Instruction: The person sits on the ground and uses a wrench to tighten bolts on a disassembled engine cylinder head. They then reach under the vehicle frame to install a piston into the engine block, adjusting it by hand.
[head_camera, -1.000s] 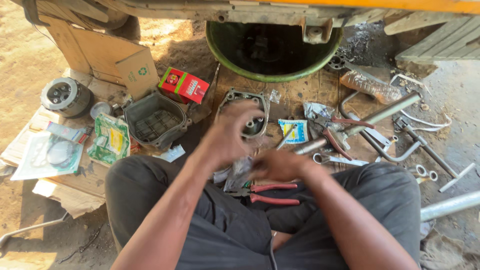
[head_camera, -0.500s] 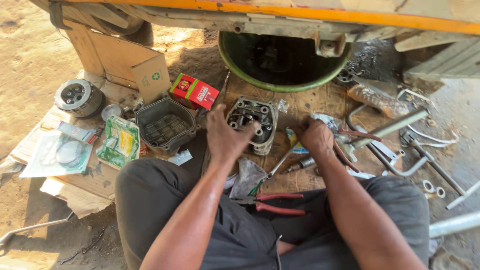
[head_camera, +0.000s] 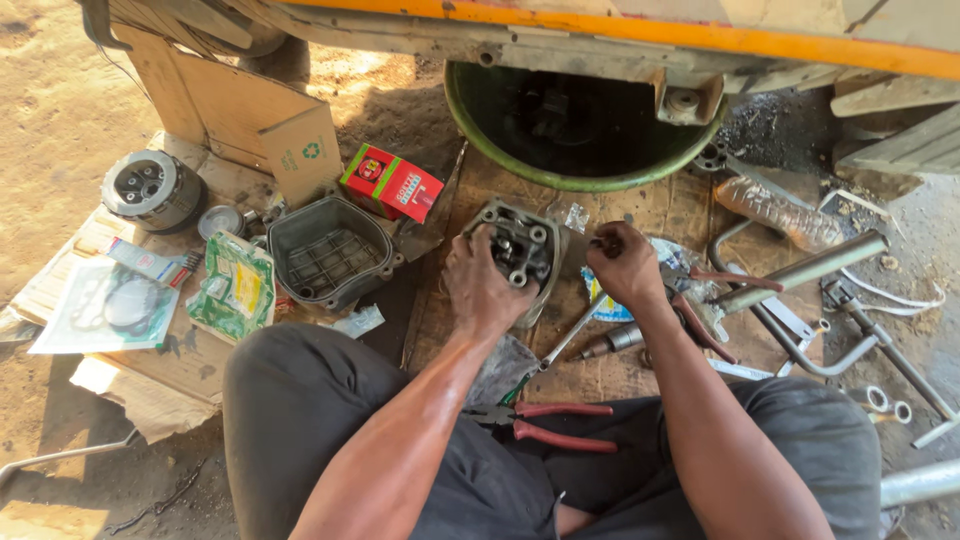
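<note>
Both bare forearms reach forward over knees. Left hand (head_camera: 482, 285) spread, fingers curled, palm down. Right hand (head_camera: 625, 265) clenched in fist.

You're working in hard daylight: the dirt at the upper left and the concrete at the far right are washed out, almost glaring. The yellow-edged body overhead throws a broad shadow across the green tub (head_camera: 585, 125) and the boards. Sun reaches your left hand (head_camera: 487, 285) and right hand (head_camera: 625, 262), leaving a sheen along both forearms. Focus is crisp at the centre, and straight edges bow slightly toward the corners.
</note>
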